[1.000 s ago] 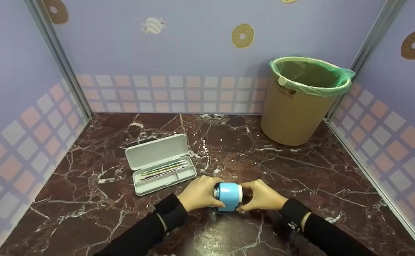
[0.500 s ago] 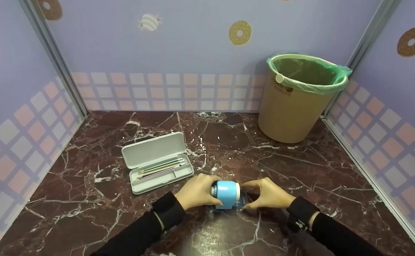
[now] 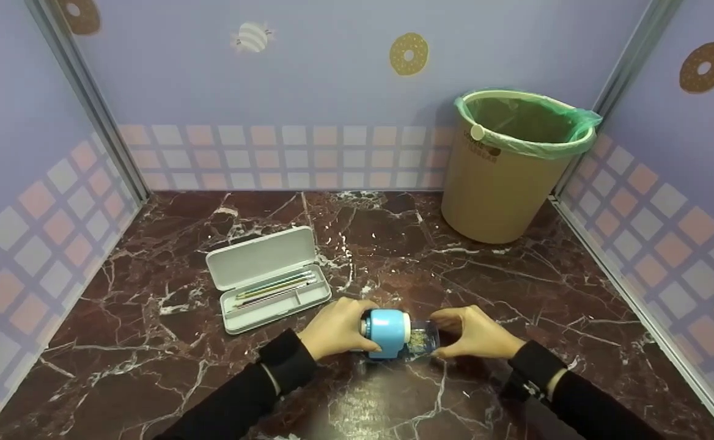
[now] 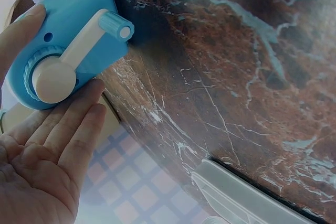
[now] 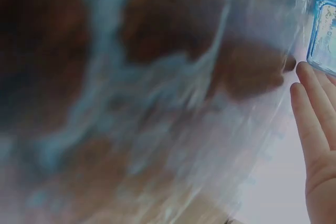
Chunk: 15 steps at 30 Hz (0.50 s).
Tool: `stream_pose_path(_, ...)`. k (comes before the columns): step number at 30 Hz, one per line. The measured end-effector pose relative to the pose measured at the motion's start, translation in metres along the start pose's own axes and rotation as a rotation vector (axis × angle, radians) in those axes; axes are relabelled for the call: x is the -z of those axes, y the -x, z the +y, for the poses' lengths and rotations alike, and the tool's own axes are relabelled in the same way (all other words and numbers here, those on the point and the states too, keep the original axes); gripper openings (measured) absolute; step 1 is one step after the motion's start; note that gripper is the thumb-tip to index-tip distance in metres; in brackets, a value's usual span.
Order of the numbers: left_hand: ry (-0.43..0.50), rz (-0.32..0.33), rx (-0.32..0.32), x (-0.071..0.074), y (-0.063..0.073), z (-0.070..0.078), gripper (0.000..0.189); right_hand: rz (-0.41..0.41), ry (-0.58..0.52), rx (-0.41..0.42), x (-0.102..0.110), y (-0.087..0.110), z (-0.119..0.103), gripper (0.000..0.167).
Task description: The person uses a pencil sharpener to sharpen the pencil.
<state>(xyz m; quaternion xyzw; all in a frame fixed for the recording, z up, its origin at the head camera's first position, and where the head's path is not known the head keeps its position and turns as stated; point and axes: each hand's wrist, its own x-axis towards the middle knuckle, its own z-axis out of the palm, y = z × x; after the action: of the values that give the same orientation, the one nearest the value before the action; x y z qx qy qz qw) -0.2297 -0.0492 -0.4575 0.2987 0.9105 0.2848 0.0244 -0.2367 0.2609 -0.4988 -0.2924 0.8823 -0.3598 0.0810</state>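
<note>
A light-blue crank pencil sharpener (image 3: 387,333) lies on the dark marbled table, and my left hand (image 3: 335,330) grips its body between thumb and fingers. In the left wrist view its white crank arm (image 4: 84,43) with a blue knob (image 4: 116,25) faces the camera. Out of the sharpener's right side extends a clear shavings drawer (image 3: 425,338) holding pale shavings. My right hand (image 3: 476,333) pinches the drawer's outer end with thumb and fingers. The right wrist view catches only a corner of the transparent drawer (image 5: 323,40) beside the fingertips.
An open white pencil case (image 3: 265,318) with several pencils (image 3: 277,288) stands to the left behind the sharpener. At the back right is a tan trash bin (image 3: 485,195) with a green liner (image 3: 519,146). Patterned walls enclose the table's back and sides.
My right hand has moved right, drawing the clear drawer out of the sharpener so that its shavings show. My left hand keeps its grip on the sharpener. The head view has shifted slightly.
</note>
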Motion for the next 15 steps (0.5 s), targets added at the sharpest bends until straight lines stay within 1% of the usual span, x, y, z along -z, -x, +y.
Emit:
stream_pose_path(5, -0.005, 0.002, -0.01, 0.001, -0.001, 0.0, 0.06, 0.023, 0.002, -0.037, 0.013, 0.011, 0.003, 0.072)
stream_pose_path(8, 0.001, -0.006, -0.005, 0.001, -0.001, 0.0, 0.061, 0.048, 0.028, -0.055, 0.025, 0.018, 0.002, 0.071)
stream_pose_path(11, -0.001, -0.012, 0.0, 0.001, -0.001, 0.0, 0.062, 0.09, 0.053, -0.066, 0.043, 0.023, -0.001, 0.068)
stream_pose_path(15, -0.005, -0.005, -0.009, 0.001, -0.001, -0.002, 0.062, 0.139, 0.076, -0.091, 0.074, 0.028, -0.008, 0.065)
